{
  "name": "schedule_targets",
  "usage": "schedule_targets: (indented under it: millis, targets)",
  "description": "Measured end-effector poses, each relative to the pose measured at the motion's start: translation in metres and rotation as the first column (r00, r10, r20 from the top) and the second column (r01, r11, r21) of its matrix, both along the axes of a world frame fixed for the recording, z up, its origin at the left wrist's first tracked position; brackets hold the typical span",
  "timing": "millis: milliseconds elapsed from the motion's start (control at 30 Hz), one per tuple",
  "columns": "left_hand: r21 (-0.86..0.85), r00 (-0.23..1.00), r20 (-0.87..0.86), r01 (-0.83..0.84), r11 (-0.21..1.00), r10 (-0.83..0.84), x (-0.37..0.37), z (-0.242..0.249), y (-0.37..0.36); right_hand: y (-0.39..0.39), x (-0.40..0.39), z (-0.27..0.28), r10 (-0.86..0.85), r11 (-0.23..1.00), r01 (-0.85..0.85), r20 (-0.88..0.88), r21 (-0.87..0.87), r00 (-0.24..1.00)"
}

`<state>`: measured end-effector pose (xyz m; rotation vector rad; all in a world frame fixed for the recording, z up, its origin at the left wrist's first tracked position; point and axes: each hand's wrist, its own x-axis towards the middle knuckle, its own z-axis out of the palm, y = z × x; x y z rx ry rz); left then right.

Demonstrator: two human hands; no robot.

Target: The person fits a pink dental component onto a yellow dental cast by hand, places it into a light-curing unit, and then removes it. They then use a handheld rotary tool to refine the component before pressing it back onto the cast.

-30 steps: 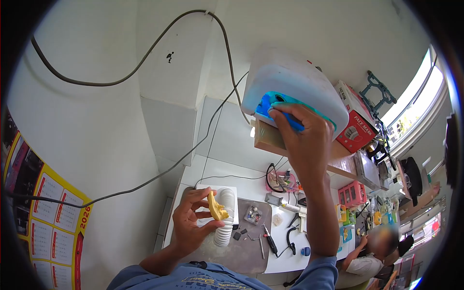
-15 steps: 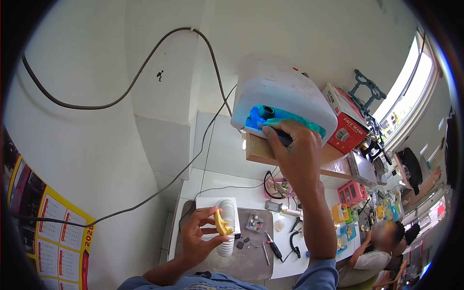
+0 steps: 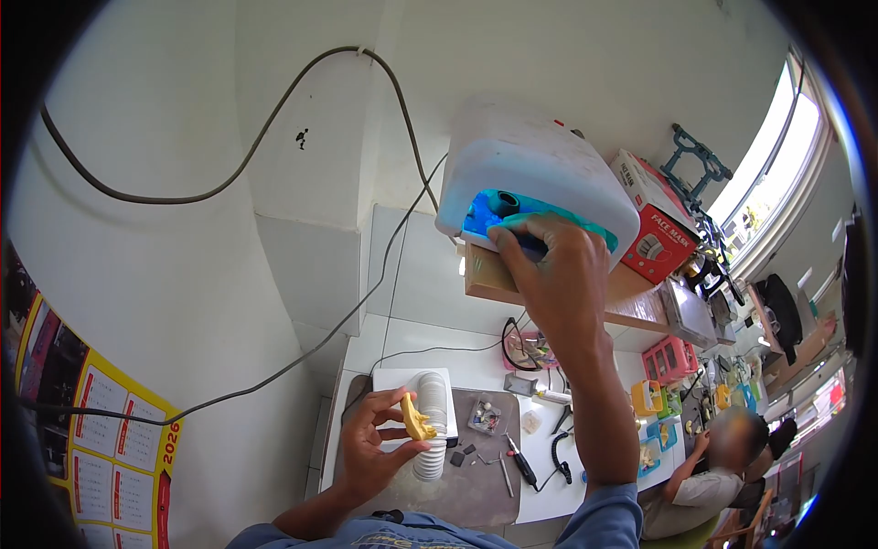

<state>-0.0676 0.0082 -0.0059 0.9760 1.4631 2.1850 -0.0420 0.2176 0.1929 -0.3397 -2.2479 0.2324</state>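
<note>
Between the thumb and fingertips of my left hand [image 3: 368, 450] is a yellow dental cast [image 3: 416, 423], held above the bench in front of a white ribbed hose [image 3: 433, 398]. My right hand [image 3: 565, 265] reaches up to the front opening of a white UV curing lamp [image 3: 535, 151], which glows blue inside. Thumb and fingers are pinched together at the opening; whatever they hold is hidden by the hand and the glare. A dark round piece [image 3: 503, 202] shows inside the lamp, just above my fingertips.
The lamp rests on a wooden shelf [image 3: 494, 274] beside a red face mask box [image 3: 654, 242]. Below, a handpiece [image 3: 521, 462] and a small clear box [image 3: 485, 416] lie on the bench. A loose cable [image 3: 274, 380] crosses at left. Another person [image 3: 709, 494] sits at right.
My right hand's fingertips have shifted slightly at the lamp opening, with the fingers curled more. My left hand still holds the dental cast, slightly further left.
</note>
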Motion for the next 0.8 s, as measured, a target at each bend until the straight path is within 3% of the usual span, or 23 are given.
schedule_targets:
  millis: [233,300,500,800]
  targets:
    - [-0.009,1.000,0.027,-0.004,1.000,0.005,0.000,-0.006,-0.002,-0.003,-0.010,-0.005,0.017,0.998,-0.020,-0.062,-0.055,0.998]
    - [-0.013,0.999,0.041,0.012,1.000,-0.011,0.000,-0.007,-0.002,-0.004,-0.015,-0.006,0.017,0.999,-0.012,-0.109,0.047,0.994]
    - [-0.019,1.000,-0.004,-0.025,1.000,0.025,0.002,-0.011,0.002,-0.010,-0.023,-0.010,-0.031,0.995,0.045,-0.150,0.091,0.988]
    - [-0.039,0.998,0.042,0.038,0.999,-0.036,0.004,-0.009,0.002,-0.012,-0.024,-0.010,-0.032,0.997,0.037,-0.092,0.061,0.995]
